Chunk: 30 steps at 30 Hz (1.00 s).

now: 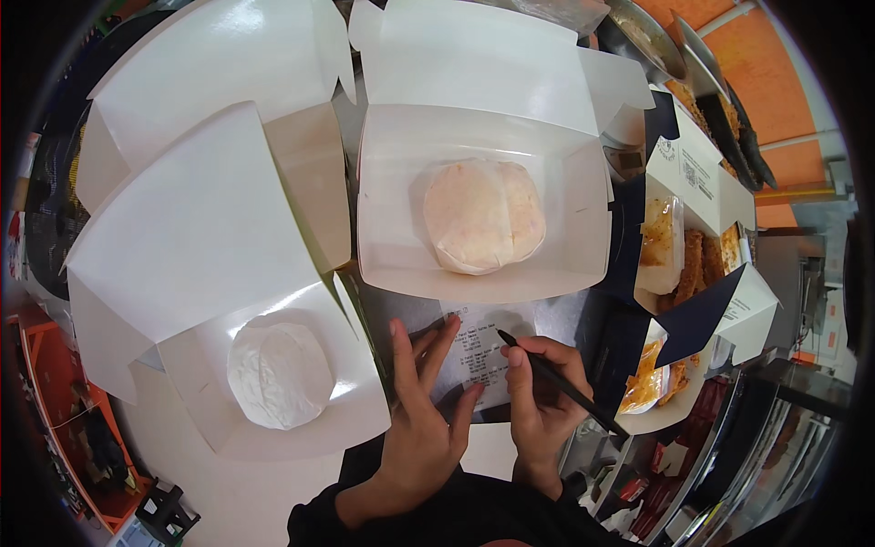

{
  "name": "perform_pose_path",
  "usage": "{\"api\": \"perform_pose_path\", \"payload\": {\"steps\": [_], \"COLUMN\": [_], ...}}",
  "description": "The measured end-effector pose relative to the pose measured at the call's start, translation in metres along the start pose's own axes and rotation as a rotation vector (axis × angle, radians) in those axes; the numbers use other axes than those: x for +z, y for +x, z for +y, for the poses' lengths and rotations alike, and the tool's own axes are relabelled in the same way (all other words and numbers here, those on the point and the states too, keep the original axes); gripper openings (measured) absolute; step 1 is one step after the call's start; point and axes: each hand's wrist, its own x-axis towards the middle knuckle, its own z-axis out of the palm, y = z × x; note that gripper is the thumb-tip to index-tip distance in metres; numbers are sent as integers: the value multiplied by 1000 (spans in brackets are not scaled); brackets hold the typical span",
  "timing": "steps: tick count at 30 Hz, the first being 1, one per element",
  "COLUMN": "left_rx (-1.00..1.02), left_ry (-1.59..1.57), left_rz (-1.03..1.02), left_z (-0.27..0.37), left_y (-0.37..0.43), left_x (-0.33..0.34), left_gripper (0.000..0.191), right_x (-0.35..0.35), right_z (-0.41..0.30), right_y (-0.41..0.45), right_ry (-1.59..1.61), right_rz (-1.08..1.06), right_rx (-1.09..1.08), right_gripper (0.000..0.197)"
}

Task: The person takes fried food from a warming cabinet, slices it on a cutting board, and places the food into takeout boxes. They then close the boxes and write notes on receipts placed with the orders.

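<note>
A printed paper slip [478, 355] lies on the metal counter [403, 301] in front of me. My left hand [427, 410] presses on it with spread fingers, the thumb at its lower part. My right hand [547, 396] grips a black pen [567, 386], its tip over the upper right of the slip. Just beyond my hands, a paper-wrapped round item [485, 215] sits in an open white carton [383, 267]. Left of my left hand, a white-wrapped round item [279, 372] rests in another open carton [184, 403].
Behind the left carton stands another open white box [219, 68], its inside partly hidden. At right, dark-sided cartons [625, 232] hold breaded pieces [692, 267] and sauce in clear packs [660, 236]. Metal bowls [642, 41] and black-handled tongs [742, 143] are at the far right.
</note>
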Motion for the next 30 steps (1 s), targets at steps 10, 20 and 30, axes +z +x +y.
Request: {"api": "perform_pose_path", "payload": {"steps": [10,20,30], "left_rx": [12,19,6], "left_ry": [-10,-36,-12], "left_rz": [10,-23,-24], "left_z": [0,0,-2], "left_y": [1,1,0], "left_x": [0,-2,-1], "left_gripper": [93,88,89], "right_x": [7,9,8], "right_z": [10,7,2], "right_y": [0,0,4], "right_ry": [-75,-118,-146], "right_rz": [-92,-107,-110], "right_rx": [-185,-177,-167], "right_gripper": [12,14,12]}}
